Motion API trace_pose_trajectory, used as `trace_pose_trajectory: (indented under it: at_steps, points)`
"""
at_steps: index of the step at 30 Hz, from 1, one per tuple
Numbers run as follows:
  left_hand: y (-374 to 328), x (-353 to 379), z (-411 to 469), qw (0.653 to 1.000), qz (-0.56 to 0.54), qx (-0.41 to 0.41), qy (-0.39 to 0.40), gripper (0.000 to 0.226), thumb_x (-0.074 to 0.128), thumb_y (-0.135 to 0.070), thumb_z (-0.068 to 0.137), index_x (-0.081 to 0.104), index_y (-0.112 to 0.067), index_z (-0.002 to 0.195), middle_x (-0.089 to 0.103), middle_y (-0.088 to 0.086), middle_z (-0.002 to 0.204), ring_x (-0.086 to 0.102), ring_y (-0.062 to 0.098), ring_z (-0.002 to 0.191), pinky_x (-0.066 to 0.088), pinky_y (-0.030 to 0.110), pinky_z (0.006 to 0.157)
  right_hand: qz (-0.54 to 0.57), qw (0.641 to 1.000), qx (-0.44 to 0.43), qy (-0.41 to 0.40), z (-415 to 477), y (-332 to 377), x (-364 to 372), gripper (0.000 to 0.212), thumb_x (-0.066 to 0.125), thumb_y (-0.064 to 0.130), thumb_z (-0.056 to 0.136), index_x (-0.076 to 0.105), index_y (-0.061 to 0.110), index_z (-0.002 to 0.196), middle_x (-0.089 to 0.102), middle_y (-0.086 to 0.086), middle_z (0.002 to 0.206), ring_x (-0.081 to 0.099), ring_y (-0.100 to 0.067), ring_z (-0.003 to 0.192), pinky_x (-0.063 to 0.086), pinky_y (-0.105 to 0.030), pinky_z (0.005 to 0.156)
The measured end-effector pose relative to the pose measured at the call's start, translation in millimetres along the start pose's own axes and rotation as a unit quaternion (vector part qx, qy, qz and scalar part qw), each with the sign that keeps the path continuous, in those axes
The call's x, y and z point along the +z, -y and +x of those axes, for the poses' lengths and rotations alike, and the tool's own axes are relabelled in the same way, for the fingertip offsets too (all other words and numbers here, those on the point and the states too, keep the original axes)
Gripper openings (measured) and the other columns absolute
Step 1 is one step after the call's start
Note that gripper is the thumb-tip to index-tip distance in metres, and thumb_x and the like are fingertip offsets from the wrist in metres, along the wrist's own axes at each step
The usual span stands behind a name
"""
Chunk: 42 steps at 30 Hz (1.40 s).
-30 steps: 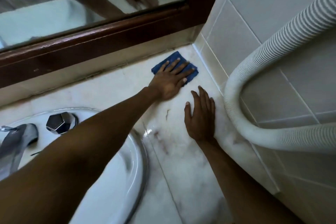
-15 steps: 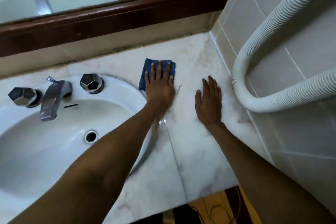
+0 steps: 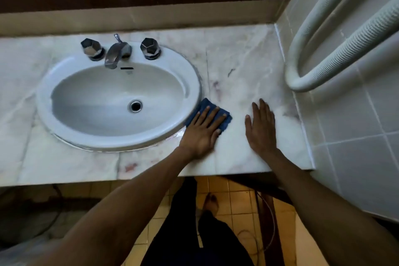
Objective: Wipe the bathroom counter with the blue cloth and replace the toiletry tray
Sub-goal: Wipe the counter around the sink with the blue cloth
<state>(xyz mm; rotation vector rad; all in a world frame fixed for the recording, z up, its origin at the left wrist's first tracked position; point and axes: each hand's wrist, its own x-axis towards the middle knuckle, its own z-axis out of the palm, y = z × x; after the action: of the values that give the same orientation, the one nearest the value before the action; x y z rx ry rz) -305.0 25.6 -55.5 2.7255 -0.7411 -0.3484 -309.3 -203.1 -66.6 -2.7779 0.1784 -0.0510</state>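
Hands first: our left hand (image 3: 201, 130) lies flat, fingers spread, pressing the blue cloth (image 3: 224, 119) onto the marble desk (image 3: 244, 67), w/ the cloth touching the sink (image 3: 121, 95) rim at its right-front edge. Our right hand (image 3: 261, 128) rests open, palm down on bare desk, holding nothing, further right of sink, near cloth but apart.

The blue cloth (image 3: 223, 115) lies folded flat on the pale veined marble desk (image 3: 244, 80), touching the right edge of the sink rim, near the desk's front. Much of it is covered by a flat palm; only its far corners show.
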Motion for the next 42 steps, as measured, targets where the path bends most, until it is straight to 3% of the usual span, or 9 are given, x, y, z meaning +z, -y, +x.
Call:
trace_pose_trajectory:
  at_steps: [5,9,13,20,27,31,35,39,42]
  points:
    - [20.7,2.5,-84.8,0.999,0.041,-0.02,0.004,0.054,0.021,-0.042,0.107,0.014,-0.032,0.16,0.009,-0.004,0.168,0.001,0.018,0.156,0.006,0.041,0.126,0.044,0.999,-0.006,0.02,-0.6,33.5,-3.2,0.05,0.039,0.028,0.102,0.039,0.006,0.146,0.032,-0.018,0.158,0.03,-0.033,0.146,0.022,-0.05,0.12]
    - [46.3,-2.6,-136.4,0.998,0.042,-0.036,0.028,0.054,0.02,-0.044,0.108,0.005,-0.036,0.16,0.001,-0.007,0.169,-0.002,0.016,0.156,0.006,0.042,0.125,0.112,0.989,-0.08,0.051,2.0,93.5,-1.6,0.049,0.043,0.025,0.103,0.037,0.007,0.148,0.03,-0.014,0.16,0.03,-0.03,0.146,0.026,-0.045,0.12]
    - [79.2,-11.4,-184.0,0.998,0.036,-0.047,0.03,0.055,0.018,-0.047,0.109,-0.003,-0.039,0.159,-0.006,-0.01,0.168,-0.008,0.012,0.155,0.002,0.042,0.126,0.152,0.97,-0.177,0.07,0.2,167.9,7.0,0.042,0.047,0.017,0.1,0.047,0.008,0.141,0.046,-0.012,0.15,0.042,-0.027,0.138,0.032,-0.038,0.114]
    - [165.4,-21.9,-280.9,0.986,0.018,-0.162,-0.03,0.056,0.02,-0.046,0.108,-0.002,-0.036,0.159,-0.006,-0.01,0.168,-0.009,0.012,0.155,0.004,0.042,0.125,0.114,0.948,-0.245,0.169,-25.9,274.5,47.6,0.033,0.044,0.025,0.104,0.058,0.014,0.131,0.062,-0.002,0.133,0.057,-0.025,0.12,0.04,-0.039,0.102]
    - [326.5,-69.2,-348.3,0.92,-0.049,-0.378,-0.088,0.06,0.008,-0.052,0.103,-0.003,-0.035,0.159,-0.005,-0.005,0.169,-0.01,0.019,0.155,0.003,0.051,0.125,0.015,0.935,-0.238,0.262,-52.1,367.5,88.3,0.037,0.026,0.037,0.106,0.058,0.022,0.117,0.067,0.0,0.113,0.06,-0.027,0.105,0.041,-0.036,0.082]
    - [317.8,-68.5,-319.8,0.88,-0.073,-0.449,-0.134,0.06,0.016,-0.044,0.107,-0.003,-0.025,0.16,-0.005,0.002,0.169,-0.009,0.025,0.155,-0.006,0.05,0.124,0.018,0.939,-0.202,0.276,-56.7,409.7,101.4,0.037,0.024,0.039,0.106,0.056,0.021,0.111,0.066,-0.004,0.105,0.059,-0.03,0.099,0.036,-0.035,0.075]
    - [279.9,-53.7,-308.7,0.937,-0.055,-0.328,-0.109,0.06,0.021,-0.042,0.108,0.001,-0.02,0.161,-0.006,0.001,0.168,-0.012,0.024,0.155,-0.005,0.049,0.124,0.042,0.941,-0.186,0.279,-58.1,445.8,112.0,0.035,0.031,0.045,0.104,0.058,0.025,0.117,0.068,-0.001,0.112,0.06,-0.028,0.103,0.038,-0.035,0.077]
    - [322.0,-59.3,-358.0,0.983,-0.024,-0.171,-0.056,0.056,0.018,-0.045,0.108,-0.001,-0.033,0.16,-0.007,-0.01,0.167,-0.015,0.014,0.154,-0.006,0.043,0.124,0.061,0.943,-0.177,0.275,-58.4,479.9,122.8,0.038,0.033,0.048,0.103,0.054,0.025,0.126,0.067,-0.001,0.12,0.06,-0.028,0.109,0.041,-0.036,0.082]
    - [384.4,-74.5,-414.4,0.97,-0.03,-0.227,-0.079,0.056,0.016,-0.048,0.107,-0.003,-0.038,0.159,-0.006,-0.012,0.168,-0.013,0.014,0.154,-0.006,0.043,0.124,0.082,0.942,-0.181,0.27,-57.5,504.9,129.3,0.04,0.034,0.049,0.102,0.049,0.025,0.131,0.065,0.0,0.122,0.06,-0.027,0.109,0.045,-0.038,0.086]
